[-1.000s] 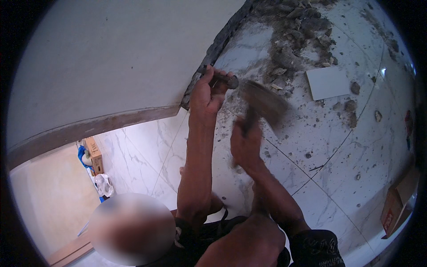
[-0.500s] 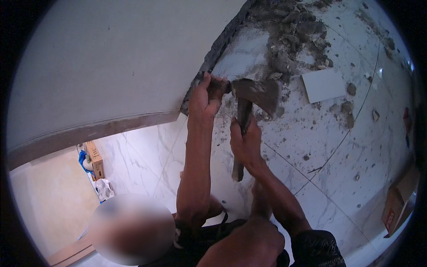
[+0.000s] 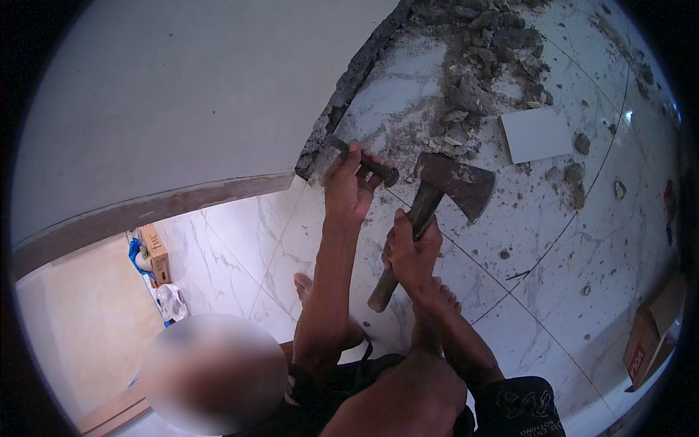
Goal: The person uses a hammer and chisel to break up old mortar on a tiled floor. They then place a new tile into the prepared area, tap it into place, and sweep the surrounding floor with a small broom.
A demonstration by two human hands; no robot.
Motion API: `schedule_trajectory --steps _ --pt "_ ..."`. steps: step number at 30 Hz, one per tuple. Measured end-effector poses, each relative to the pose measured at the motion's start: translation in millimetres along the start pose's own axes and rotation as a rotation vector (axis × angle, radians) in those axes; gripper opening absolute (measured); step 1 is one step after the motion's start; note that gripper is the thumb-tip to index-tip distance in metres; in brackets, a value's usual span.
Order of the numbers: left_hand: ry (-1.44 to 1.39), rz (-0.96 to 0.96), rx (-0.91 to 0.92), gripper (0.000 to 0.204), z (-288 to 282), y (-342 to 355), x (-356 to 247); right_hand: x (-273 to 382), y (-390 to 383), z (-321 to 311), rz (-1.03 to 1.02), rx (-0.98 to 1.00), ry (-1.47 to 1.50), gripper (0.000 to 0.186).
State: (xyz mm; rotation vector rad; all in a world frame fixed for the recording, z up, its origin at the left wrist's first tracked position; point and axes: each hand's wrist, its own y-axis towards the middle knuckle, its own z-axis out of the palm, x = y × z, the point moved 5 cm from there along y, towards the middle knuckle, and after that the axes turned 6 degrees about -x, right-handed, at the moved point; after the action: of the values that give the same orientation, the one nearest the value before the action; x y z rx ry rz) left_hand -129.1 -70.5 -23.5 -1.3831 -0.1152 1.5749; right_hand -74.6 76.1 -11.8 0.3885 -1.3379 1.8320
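Observation:
My left hand [image 3: 348, 186] is closed on a dark metal chisel [image 3: 383, 172] beside the chipped, broken edge [image 3: 348, 87] along the wall's base; the chisel's far end is at that edge. My right hand [image 3: 413, 251] grips the dark wooden handle of an axe [image 3: 466, 188], whose metal head lies to the right of the chisel, apart from it. Grey rubble [image 3: 488, 54] and dust cover the white veined tile beyond my hands.
A loose white square piece [image 3: 536, 135] lies among the debris. An open cardboard box [image 3: 652, 328] is at the right. Past the wall's corner at left are a carton [image 3: 154, 251] and a plastic bag [image 3: 170, 302]. My bare feet [image 3: 303, 288] are below my hands.
Both hands have moved down, toward me, and slightly right since half a second ago. The axe head, then close against the chisel's end, is now a short way from it.

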Motion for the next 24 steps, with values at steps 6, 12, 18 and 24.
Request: schedule_trajectory --steps 6,12,18,24 --pt "-0.010 0.062 0.075 0.016 3 6 -14 -10 -5 1 -0.027 0.069 -0.065 0.016" --pt "-0.034 0.033 0.005 0.019 3 14 -30 9 2 -2 -0.230 0.009 -0.316 0.018" --pt "-0.080 0.030 0.101 0.018 9 15 -35 15 -17 -3 -0.165 0.089 0.427 0.015" --pt "-0.128 -0.016 0.106 0.020 -5 26 -37 -2 5 26 -0.434 0.076 -0.442 0.002"
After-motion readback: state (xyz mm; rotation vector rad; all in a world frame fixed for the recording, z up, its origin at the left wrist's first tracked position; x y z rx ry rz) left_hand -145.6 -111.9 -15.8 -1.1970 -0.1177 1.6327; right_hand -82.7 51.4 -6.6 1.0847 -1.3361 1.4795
